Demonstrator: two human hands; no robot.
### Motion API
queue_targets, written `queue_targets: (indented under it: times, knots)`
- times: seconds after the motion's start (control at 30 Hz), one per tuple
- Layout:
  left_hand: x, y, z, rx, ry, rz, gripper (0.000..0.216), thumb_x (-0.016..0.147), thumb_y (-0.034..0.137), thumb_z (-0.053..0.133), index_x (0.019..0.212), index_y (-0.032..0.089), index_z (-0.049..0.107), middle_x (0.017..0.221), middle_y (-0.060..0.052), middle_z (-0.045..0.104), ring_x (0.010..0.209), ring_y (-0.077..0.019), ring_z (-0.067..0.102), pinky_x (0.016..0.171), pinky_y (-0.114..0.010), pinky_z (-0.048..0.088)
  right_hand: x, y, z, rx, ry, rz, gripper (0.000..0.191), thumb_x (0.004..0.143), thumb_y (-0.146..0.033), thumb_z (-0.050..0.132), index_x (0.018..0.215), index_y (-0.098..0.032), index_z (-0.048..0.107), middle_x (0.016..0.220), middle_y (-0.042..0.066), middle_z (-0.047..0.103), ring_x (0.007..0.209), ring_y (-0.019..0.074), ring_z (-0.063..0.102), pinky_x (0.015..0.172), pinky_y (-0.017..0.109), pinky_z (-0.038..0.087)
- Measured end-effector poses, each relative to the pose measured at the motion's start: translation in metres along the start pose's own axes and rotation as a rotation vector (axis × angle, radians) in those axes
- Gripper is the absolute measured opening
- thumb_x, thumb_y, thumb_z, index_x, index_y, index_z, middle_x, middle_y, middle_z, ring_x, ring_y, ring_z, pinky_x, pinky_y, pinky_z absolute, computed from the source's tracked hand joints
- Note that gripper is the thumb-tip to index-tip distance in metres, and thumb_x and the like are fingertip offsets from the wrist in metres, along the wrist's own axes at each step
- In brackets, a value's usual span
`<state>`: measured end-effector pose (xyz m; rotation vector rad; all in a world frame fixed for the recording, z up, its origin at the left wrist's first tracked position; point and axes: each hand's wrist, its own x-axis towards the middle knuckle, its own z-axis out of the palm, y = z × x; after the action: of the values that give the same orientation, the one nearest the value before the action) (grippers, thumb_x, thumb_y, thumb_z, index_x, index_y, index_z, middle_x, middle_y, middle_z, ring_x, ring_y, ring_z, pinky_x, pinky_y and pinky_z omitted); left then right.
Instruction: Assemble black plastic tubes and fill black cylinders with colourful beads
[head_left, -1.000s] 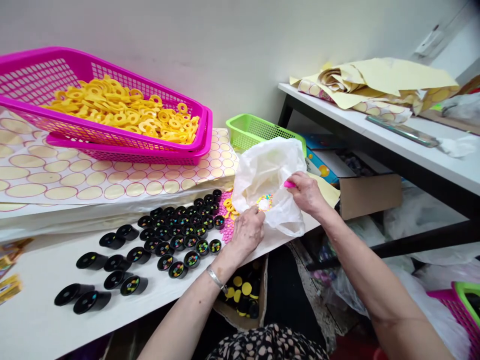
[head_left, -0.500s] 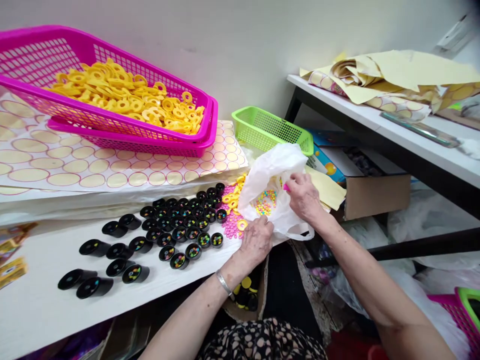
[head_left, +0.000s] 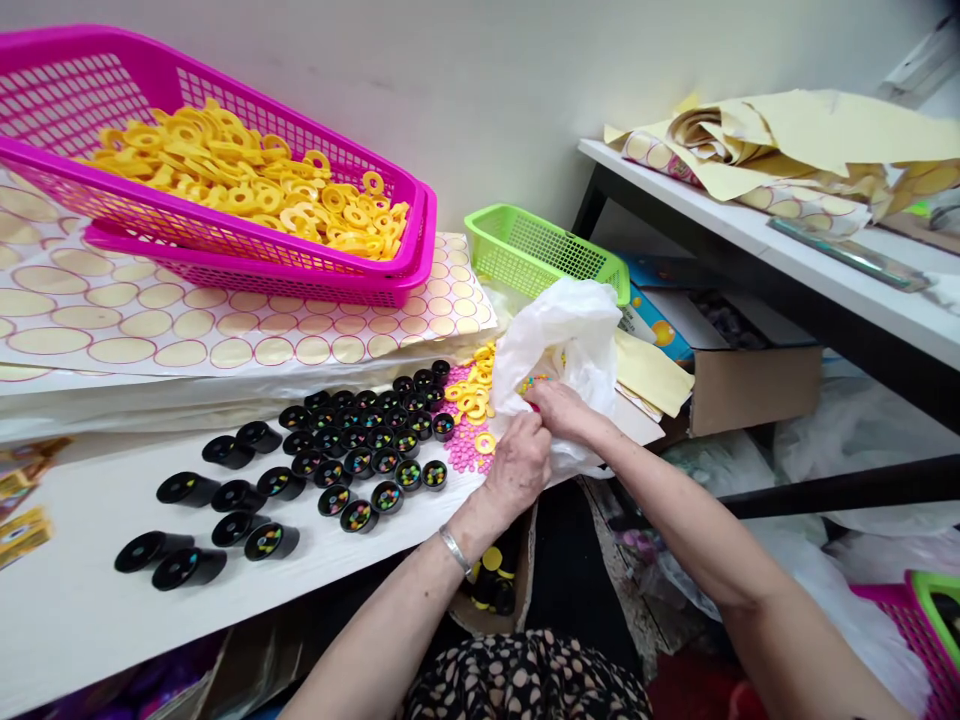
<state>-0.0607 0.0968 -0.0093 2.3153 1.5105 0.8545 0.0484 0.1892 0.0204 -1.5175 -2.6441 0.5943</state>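
A white plastic bag [head_left: 592, 325] stands open at the table's right end, with small multicoloured beads [head_left: 534, 381] inside. My left hand [head_left: 519, 458] is closed on the near rim of the bag. My right hand [head_left: 561, 410] reaches into its mouth, fingers closed; a bit of a small pink object [head_left: 535, 407] shows at the fingertips, mostly hidden. Left of the bag lie yellow rings [head_left: 472, 395] and a spread of pink pieces [head_left: 463, 445]. Beside them stand many round black cups [head_left: 358, 515], several with coloured beads in them.
A pink basket [head_left: 424, 235] full of yellow rings rests on sheets printed with circles [head_left: 172, 352]. Behind the bag is a green basket [head_left: 517, 270]. On the right are a cardboard box [head_left: 750, 390] and a higher white table [head_left: 750, 235] with paper on it.
My right hand has moved left and down from the bag's right rim into its mouth, taking the small pink object along. My left hand still grips the near rim.
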Motion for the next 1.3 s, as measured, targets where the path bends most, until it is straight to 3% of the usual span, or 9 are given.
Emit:
queue_targets:
  times: [0.13,0.23,0.4,0.57,0.67,0.8,1.0,1.1,1.3]
  knots:
    - [0.005,-0.013,0.003,-0.124,0.124,0.144,0.019,0.066,0.0,0.044,0.068,0.016,0.054,0.084,-0.008,0.058,0.084,-0.0189,0.056,0.076,-0.031,0.05,0.011,0.008,0.013,0.282,0.036,-0.096,0.01,0.062,-0.013,0.061,0.052,-0.014,0.057,0.06,0.001,0.057,0.066,0.0146,0.051,0.061,0.025,0.038]
    - [0.004,-0.018,-0.002,-0.123,0.163,0.13,0.022,0.063,-0.002,0.042,0.068,0.015,0.055,0.088,-0.01,0.061,0.085,-0.0195,0.058,0.076,-0.032,0.051,0.014,0.018,0.022,0.505,0.11,-0.115,0.007,0.062,-0.019,0.063,0.065,-0.013,0.064,0.062,-0.002,0.059,0.063,0.0129,0.051,0.058,0.024,0.04]
    - [-0.01,-0.012,-0.023,-0.03,0.3,0.016,0.043,0.06,-0.002,0.043,0.097,0.012,0.062,0.116,-0.017,0.058,0.104,-0.027,0.056,0.087,-0.041,0.051,0.009,0.027,0.025,0.855,0.239,-0.062,0.033,0.061,-0.034,0.07,0.087,-0.014,0.068,0.077,0.003,0.067,0.066,0.0145,0.058,0.06,0.027,0.046]
    - [-0.05,-0.003,-0.045,0.146,0.434,0.001,0.053,0.062,-0.003,0.045,0.112,0.009,0.057,0.123,-0.022,0.055,0.105,-0.0301,0.056,0.086,-0.045,0.051,-0.004,0.025,0.019,1.218,0.306,0.068,0.032,0.046,-0.029,0.082,0.074,-0.017,0.071,0.095,0.004,0.069,0.07,0.013,0.06,0.056,0.024,0.047]
    - [-0.094,-0.001,-0.062,0.144,0.6,0.014,0.044,0.067,-0.003,0.048,0.108,0.011,0.058,0.114,-0.018,0.06,0.096,-0.0247,0.058,0.079,-0.038,0.052,-0.014,0.026,0.018,1.238,0.282,0.142,0.036,0.045,-0.024,0.085,0.078,-0.018,0.073,0.081,0.003,0.068,0.065,0.0118,0.059,0.055,0.023,0.048]
    - [-0.162,-0.014,-0.091,0.301,0.878,-0.198,0.038,0.072,0.0,0.058,0.107,0.016,0.059,0.105,-0.012,0.062,0.093,-0.0201,0.059,0.078,-0.033,0.051,-0.017,0.032,0.025,1.365,0.402,0.234,0.039,0.04,-0.017,0.087,0.076,-0.015,0.073,0.074,0.004,0.066,0.06,0.0129,0.062,0.056,0.026,0.052]
    - [-0.236,-0.067,-0.131,0.338,1.142,-0.825,0.022,0.072,0.019,0.066,0.093,0.017,0.06,0.091,-0.004,0.058,0.07,-0.0126,0.053,0.059,-0.025,0.045,-0.025,0.029,0.033,1.466,0.497,0.26,0.041,0.031,-0.013,0.089,0.068,-0.013,0.072,0.071,0.006,0.066,0.054,0.0151,0.063,0.049,0.025,0.055]
    - [-0.25,-0.087,-0.138,0.227,1.144,-0.96,0.025,0.068,0.019,0.065,0.092,0.017,0.06,0.091,-0.003,0.058,0.071,-0.0137,0.053,0.056,-0.025,0.044,-0.029,0.027,0.034,1.457,0.516,0.263,0.041,0.031,-0.014,0.089,0.068,-0.014,0.072,0.071,0.006,0.066,0.054,0.0151,0.063,0.048,0.022,0.055]
    - [-0.243,-0.101,-0.151,0.518,0.747,-0.635,0.026,0.07,0.026,0.065,0.095,0.018,0.065,0.108,-0.011,0.063,0.107,-0.028,0.051,0.095,-0.045,0.041,-0.033,0.02,0.035,1.45,0.498,0.272,0.042,0.029,-0.015,0.089,0.067,-0.013,0.071,0.069,0.003,0.068,0.052,0.0125,0.063,0.048,0.017,0.056]
